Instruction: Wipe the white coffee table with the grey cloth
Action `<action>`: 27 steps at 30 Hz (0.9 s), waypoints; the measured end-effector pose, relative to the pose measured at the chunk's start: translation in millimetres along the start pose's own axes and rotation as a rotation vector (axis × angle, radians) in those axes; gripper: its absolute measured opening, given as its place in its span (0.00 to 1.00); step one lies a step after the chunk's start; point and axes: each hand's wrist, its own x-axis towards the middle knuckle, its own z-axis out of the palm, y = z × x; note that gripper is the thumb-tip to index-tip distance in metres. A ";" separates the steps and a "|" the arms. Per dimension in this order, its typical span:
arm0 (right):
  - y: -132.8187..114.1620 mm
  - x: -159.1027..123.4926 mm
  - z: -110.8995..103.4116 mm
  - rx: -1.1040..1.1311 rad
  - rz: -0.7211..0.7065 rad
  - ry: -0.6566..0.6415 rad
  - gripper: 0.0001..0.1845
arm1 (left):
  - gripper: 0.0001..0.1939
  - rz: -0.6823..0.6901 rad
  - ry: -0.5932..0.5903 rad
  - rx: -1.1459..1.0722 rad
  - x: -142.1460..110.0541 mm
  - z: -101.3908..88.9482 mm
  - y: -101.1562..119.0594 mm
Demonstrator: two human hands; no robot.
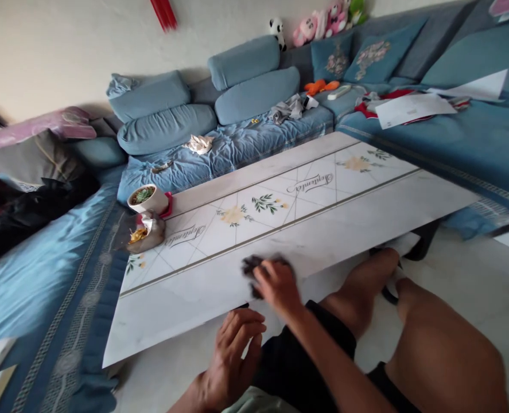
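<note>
My right hand (pixel 279 287) presses a dark, bunched-up cloth (pixel 254 265) against the near edge of the white coffee table (pixel 185 312). Both hand and cloth are a little blurred, and the palm covers part of the cloth. Just in front of the table's edge, above my lap, my left hand (pixel 236 350) hangs with loosely bent fingers and the thumb apart, holding nothing. Printed flowers and lettering run along the middle of the tabletop.
At the table's left end stand a white pot with a succulent (pixel 146 198) and a see-through container (pixel 151 232) with scraps. Blue sofas (pixel 232 146) border the far, left and right sides. Papers (pixel 413 109) and clothes lie on the right sofa. My legs (pixel 443 338) are close to the table.
</note>
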 end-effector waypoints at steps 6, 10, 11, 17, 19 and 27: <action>121.5 -21.5 -57.7 -0.442 0.518 0.098 0.13 | 0.16 0.148 -0.021 -0.185 -10.4 26.0 11.1; -20.7 -13.9 1.2 -0.297 0.291 0.092 0.11 | 0.16 0.203 0.012 -0.217 -12.6 23.8 12.5; -54.2 -12.4 16.8 -0.225 0.205 0.109 0.13 | 0.16 0.211 0.004 -0.217 -12.5 22.3 11.8; -7.8 -22.5 8.8 -0.117 -0.021 0.080 0.15 | 0.16 0.220 0.005 -0.197 -7.7 21.2 8.7; 54.5 -31.1 -18.3 -0.227 0.162 0.035 0.15 | 0.16 0.215 0.012 -0.192 -7.9 24.7 8.9; -58.7 -25.2 18.6 -0.181 0.110 0.163 0.13 | 0.16 0.245 0.015 -0.247 -10.0 32.7 16.9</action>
